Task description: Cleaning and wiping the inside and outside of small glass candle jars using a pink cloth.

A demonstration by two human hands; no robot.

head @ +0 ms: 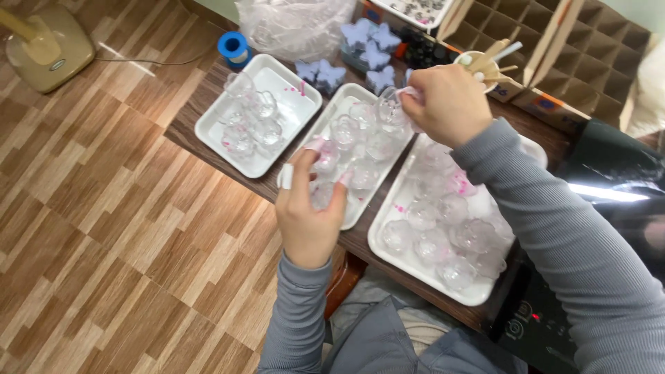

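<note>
The narrow wooden table (208, 104) is almost fully covered. Three white trays lie side by side on it: the left tray (211, 128), the middle tray (360, 211) and the right tray (388, 253). Each one is crowded with clear glass cups, so between the cups there is very little room. Only thin strips of bare wood show between the trays and along the near edge.

Along the far edge stand a blue tape roll (233, 47), a crumpled plastic bag (294, 28), blue star-shaped moulds (367, 38), a cup of wooden sticks (485, 66) and cardboard divider boxes (589, 55); they block that side.

The wooden floor (104, 242) at the left of the table is open, apart from a beige fan base (48, 48) in the far corner.
</note>
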